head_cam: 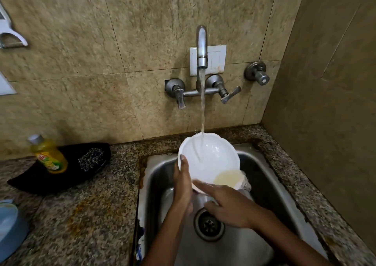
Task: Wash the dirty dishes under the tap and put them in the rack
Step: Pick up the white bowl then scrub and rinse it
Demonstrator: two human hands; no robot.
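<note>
A white scalloped bowl (211,156) is held tilted over the steel sink (262,176), under the running tap (201,48). Water falls into the bowl, and cloudy yellowish water pools at its lower right lip. My left hand (182,182) grips the bowl's left rim with the thumb inside. My right hand (225,202) is below the bowl with the index finger stretched along its lower edge; whether it holds the bowl is not clear.
A yellow dish-soap bottle (47,156) and a steel scrubber (91,158) rest on a black cloth (46,181) on the granite counter at left. A blue container (10,225) sits at the far left edge. The drain (209,224) is open. The wall stands close on the right.
</note>
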